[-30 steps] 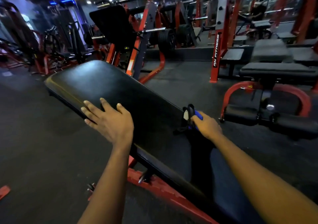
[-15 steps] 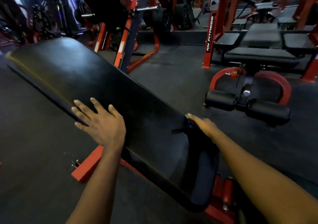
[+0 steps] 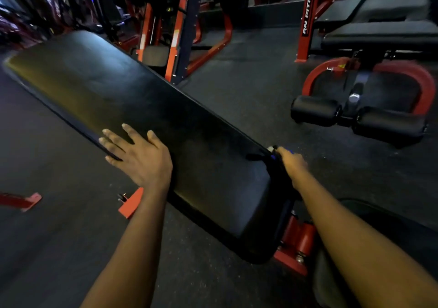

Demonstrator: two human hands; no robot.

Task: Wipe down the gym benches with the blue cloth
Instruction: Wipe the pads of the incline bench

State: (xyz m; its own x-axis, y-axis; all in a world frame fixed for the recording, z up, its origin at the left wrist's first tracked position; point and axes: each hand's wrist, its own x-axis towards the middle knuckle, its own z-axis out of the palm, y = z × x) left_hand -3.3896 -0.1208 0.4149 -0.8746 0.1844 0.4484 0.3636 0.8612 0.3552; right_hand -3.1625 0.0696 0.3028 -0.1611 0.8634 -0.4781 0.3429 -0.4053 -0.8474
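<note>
Of the blue cloth (image 3: 273, 157) only small blue scraps show around the right hand (image 3: 292, 164), which grips it at the edge of the bench pad (image 3: 147, 108); the rest is hidden in the fist, fingertips out of sight. Far end of the pad smeared by blur. Frame beneath mostly hidden; one red foot (image 3: 131, 202) shows. Both forearms cut off by bottom edge. Neighbouring bench (image 3: 379, 36) cut off at right. Machines (image 3: 35, 11) top left dark, blurred, not identifiable.

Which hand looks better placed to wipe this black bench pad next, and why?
The right hand, probably: it grips the blue cloth at the right edge of the bench pad. The left hand holds nothing and lies flat on the pad's left edge.
</note>
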